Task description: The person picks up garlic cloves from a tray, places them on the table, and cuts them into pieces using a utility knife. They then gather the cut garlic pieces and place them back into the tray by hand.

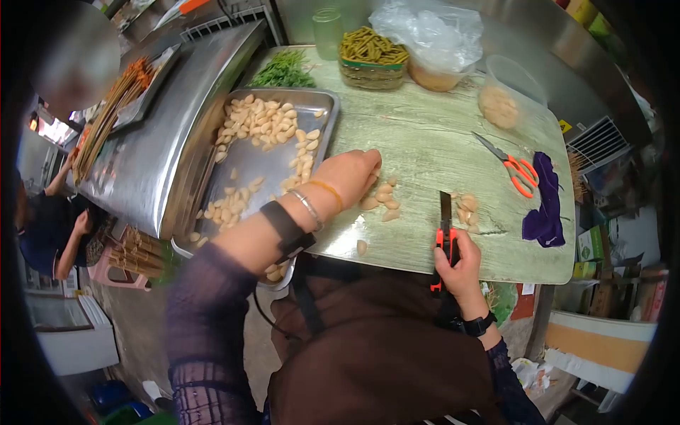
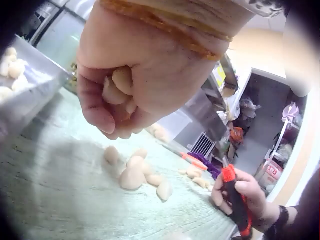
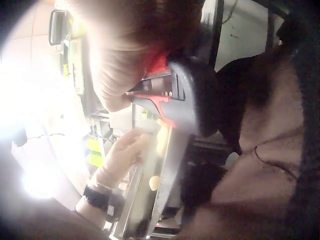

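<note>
In the left wrist view my left hand (image 2: 150,65) curls round several garlic cloves (image 2: 119,86), above a small group of cloves (image 2: 137,172) on the green table. The head view has this hand (image 1: 347,177) between the metal tray (image 1: 327,117) and the loose cloves (image 1: 386,195). My right hand (image 1: 462,265) grips a red and black utility knife (image 1: 445,241), its dark blade pointing away from me, left of another small group of cloves (image 1: 467,207). In the right wrist view the knife's handle (image 3: 185,100) fills the middle, gripped by the right hand (image 3: 120,55).
Many cloves (image 1: 258,120) lie in the tray. Orange-handled scissors (image 1: 520,173) and a purple cloth (image 1: 545,205) are at the right. Along the back stand a green jar (image 1: 327,34), a container of green pieces (image 1: 372,64), a bagged bowl (image 1: 435,74) and a clear tub (image 1: 506,95). Another person is at far left.
</note>
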`<move>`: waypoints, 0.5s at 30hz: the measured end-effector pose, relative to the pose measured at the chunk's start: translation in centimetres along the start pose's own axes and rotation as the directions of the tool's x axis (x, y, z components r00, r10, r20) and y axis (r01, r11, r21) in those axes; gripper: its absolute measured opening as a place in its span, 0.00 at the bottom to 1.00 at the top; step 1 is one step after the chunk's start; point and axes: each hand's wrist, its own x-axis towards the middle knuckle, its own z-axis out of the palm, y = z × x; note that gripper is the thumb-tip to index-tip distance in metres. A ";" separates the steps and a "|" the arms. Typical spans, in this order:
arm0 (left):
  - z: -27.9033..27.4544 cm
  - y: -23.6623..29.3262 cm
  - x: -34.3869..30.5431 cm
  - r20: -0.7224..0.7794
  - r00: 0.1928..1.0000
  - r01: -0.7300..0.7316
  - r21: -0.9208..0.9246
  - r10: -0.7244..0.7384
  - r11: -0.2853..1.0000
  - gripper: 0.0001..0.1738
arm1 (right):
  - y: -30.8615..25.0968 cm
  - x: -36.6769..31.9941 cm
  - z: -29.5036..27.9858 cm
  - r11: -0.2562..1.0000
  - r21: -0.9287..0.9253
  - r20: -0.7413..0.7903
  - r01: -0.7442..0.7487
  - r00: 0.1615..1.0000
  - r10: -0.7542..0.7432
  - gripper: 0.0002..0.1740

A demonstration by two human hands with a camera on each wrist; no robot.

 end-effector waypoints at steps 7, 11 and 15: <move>-0.6 0.5 -0.2 -0.010 0.996 -0.090 0.030 0.090 0.995 0.15 | -1.7 0.4 -0.7 1.000 -0.009 0.036 0.005 0.999 -0.005 0.16; -3.5 4.3 -4.3 -0.070 0.997 0.033 0.263 -0.015 0.964 0.20 | -1.4 0.5 -0.7 0.998 0.013 0.038 0.055 0.998 -0.056 0.16; -1.1 9.7 -10.3 0.014 0.982 0.179 0.257 -0.189 0.950 0.22 | -0.4 0.2 -0.3 0.973 0.227 0.035 -0.038 0.999 0.031 0.16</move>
